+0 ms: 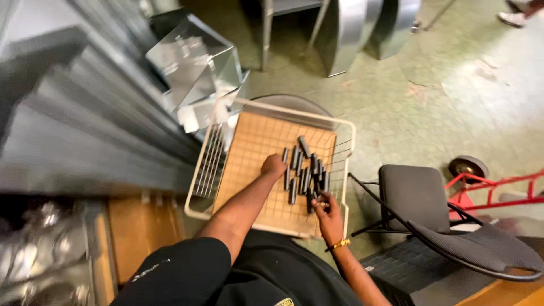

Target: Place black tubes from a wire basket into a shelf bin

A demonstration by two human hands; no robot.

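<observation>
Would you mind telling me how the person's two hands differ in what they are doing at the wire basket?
The left hand rests fingers-down among the dark metal pieces, seemingly holding nothing; the right hand grips some at the pile's near edge. The right wrist wears a gold bracelet; the left is bare. Both reach into the wire basket.

My left hand reaches forward on a nearly straight arm, fingers curled down, at the near-left edge of the pile of dark pins. My right hand sits at the pile's near edge, fingertips seemingly pinched, wrist bent.
</observation>
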